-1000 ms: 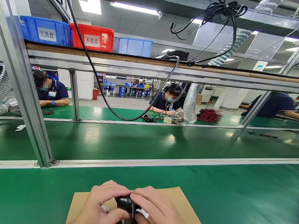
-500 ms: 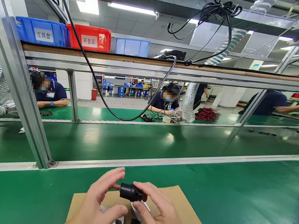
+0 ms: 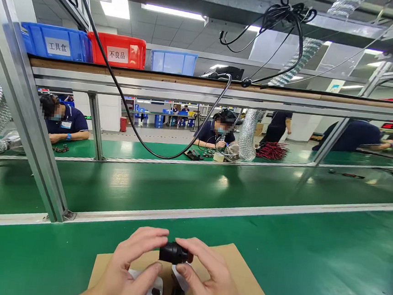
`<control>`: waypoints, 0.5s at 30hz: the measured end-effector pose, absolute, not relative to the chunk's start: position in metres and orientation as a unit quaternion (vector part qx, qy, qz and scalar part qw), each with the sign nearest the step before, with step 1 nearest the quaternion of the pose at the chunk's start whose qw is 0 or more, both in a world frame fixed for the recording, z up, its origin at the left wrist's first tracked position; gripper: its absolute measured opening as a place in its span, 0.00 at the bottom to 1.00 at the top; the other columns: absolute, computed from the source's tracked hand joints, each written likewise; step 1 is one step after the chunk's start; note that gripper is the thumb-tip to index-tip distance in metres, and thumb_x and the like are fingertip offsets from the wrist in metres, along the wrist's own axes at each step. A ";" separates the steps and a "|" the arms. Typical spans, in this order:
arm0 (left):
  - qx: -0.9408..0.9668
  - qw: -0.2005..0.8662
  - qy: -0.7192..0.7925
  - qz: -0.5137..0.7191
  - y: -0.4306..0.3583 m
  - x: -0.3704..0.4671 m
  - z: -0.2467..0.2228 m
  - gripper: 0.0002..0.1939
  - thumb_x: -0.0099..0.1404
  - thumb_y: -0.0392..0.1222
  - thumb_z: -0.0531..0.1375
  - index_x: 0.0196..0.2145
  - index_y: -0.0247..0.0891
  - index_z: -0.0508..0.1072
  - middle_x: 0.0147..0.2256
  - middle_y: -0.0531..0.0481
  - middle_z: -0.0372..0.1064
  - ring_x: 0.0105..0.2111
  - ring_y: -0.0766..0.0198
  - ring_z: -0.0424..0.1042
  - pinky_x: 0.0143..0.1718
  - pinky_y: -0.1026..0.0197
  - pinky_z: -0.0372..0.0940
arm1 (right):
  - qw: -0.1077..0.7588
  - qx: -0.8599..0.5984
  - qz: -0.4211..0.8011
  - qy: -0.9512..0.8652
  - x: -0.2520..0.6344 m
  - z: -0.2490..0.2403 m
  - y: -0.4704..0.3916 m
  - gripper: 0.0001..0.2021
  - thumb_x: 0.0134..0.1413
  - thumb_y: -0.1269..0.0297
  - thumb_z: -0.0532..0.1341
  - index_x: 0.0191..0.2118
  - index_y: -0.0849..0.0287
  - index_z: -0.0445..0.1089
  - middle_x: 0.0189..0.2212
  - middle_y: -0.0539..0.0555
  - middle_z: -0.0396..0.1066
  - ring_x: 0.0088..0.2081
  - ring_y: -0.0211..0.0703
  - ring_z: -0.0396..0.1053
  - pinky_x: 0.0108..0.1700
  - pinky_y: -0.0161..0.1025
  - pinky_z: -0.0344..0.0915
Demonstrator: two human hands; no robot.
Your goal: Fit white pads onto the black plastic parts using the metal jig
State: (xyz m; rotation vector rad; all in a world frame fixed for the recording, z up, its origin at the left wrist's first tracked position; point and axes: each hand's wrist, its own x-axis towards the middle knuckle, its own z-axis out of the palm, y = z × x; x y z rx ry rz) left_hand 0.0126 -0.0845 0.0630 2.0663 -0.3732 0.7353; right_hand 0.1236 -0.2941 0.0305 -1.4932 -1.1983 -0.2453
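While your right hand [image 3: 214, 277] pinches a stubby black cylinder [image 3: 172, 253] at six o'clock, your left hand [image 3: 125, 270] curves at its nine o'clock end, thumb and fingers parted, contact unclear, above tan cardboard [image 3: 244, 282] on the glossy green bench [image 3: 311, 254]. Beyond, blue, red and pale-blue plastic bins [image 3: 135, 55], contents hidden, line a shelf [image 3: 188, 86] from ten to nearly twelve; co-workers [image 3: 72, 120] bend farther off.

Black cylindrical part [image 3: 173, 253] between both hands [image 3: 211, 275]

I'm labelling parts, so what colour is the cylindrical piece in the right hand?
The cylindrical piece is black, seen best in the head view.
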 end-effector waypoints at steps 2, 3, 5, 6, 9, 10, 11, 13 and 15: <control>0.840 0.454 -0.098 0.281 -0.084 0.013 0.064 0.31 0.67 0.37 0.69 0.65 0.57 0.72 0.57 0.51 0.78 0.51 0.61 0.80 0.54 0.61 0.77 | 0.573 -0.631 -0.102 -0.513 0.123 0.031 -0.294 0.20 0.73 0.69 0.62 0.64 0.44 0.69 0.47 0.50 0.75 0.43 0.41 0.73 0.48 0.34 0.72; 0.844 0.452 -0.083 0.276 -0.084 0.013 0.064 0.30 0.66 0.38 0.71 0.63 0.57 0.74 0.54 0.51 0.80 0.47 0.62 0.81 0.51 0.63 0.78 | 0.574 -0.627 -0.102 -0.517 0.123 0.032 -0.294 0.20 0.72 0.69 0.62 0.65 0.44 0.69 0.47 0.50 0.75 0.43 0.41 0.73 0.48 0.34 0.72; 0.842 0.436 -0.122 0.294 -0.084 0.013 0.065 0.23 0.68 0.34 0.68 0.57 0.56 0.79 0.49 0.54 0.82 0.46 0.64 0.82 0.51 0.63 0.77 | 0.581 -0.623 -0.101 -0.514 0.123 0.033 -0.294 0.20 0.72 0.68 0.62 0.64 0.44 0.70 0.46 0.49 0.75 0.43 0.41 0.74 0.48 0.34 0.72; 0.838 0.424 -0.153 0.309 -0.084 0.013 0.066 0.24 0.67 0.31 0.66 0.56 0.56 0.79 0.50 0.53 0.81 0.49 0.63 0.81 0.53 0.63 0.77 | 0.584 -0.626 -0.100 -0.507 0.123 0.033 -0.294 0.19 0.72 0.68 0.63 0.63 0.44 0.70 0.45 0.49 0.75 0.42 0.41 0.74 0.47 0.33 0.72; 0.828 0.424 -0.167 0.325 -0.086 0.014 0.066 0.28 0.65 0.30 0.68 0.58 0.54 0.78 0.55 0.50 0.79 0.53 0.60 0.79 0.52 0.62 0.77 | 0.591 -0.640 -0.091 -0.483 0.122 0.032 -0.293 0.14 0.72 0.64 0.64 0.59 0.46 0.74 0.40 0.49 0.75 0.40 0.42 0.74 0.44 0.34 0.72; 0.831 0.435 -0.140 0.317 -0.087 0.014 0.065 0.25 0.64 0.33 0.70 0.57 0.53 0.79 0.53 0.49 0.80 0.51 0.60 0.80 0.50 0.63 0.77 | 0.593 -0.644 -0.088 -0.475 0.121 0.032 -0.293 0.13 0.72 0.62 0.65 0.59 0.47 0.75 0.39 0.50 0.76 0.39 0.42 0.75 0.44 0.34 0.72; 0.833 0.450 -0.112 0.301 -0.088 0.015 0.064 0.22 0.64 0.36 0.71 0.54 0.51 0.81 0.51 0.48 0.81 0.48 0.59 0.81 0.48 0.63 0.77 | 0.597 -0.647 -0.088 -0.465 0.120 0.032 -0.292 0.13 0.71 0.61 0.66 0.58 0.47 0.76 0.40 0.50 0.76 0.39 0.42 0.75 0.44 0.34 0.72; 0.833 0.492 -0.064 0.246 -0.089 0.016 0.064 0.13 0.66 0.41 0.70 0.49 0.47 0.84 0.46 0.46 0.81 0.43 0.59 0.81 0.48 0.59 0.77 | 0.614 -0.652 -0.082 -0.437 0.118 0.031 -0.291 0.12 0.69 0.59 0.68 0.55 0.49 0.77 0.39 0.50 0.77 0.37 0.42 0.76 0.45 0.34 0.72; 0.823 0.544 -0.019 0.163 -0.087 0.016 0.068 0.16 0.66 0.46 0.69 0.51 0.42 0.82 0.48 0.42 0.80 0.45 0.56 0.80 0.51 0.56 0.76 | 0.636 -0.656 -0.054 -0.403 0.118 0.031 -0.290 0.11 0.68 0.55 0.68 0.51 0.52 0.79 0.37 0.51 0.78 0.37 0.43 0.75 0.44 0.35 0.73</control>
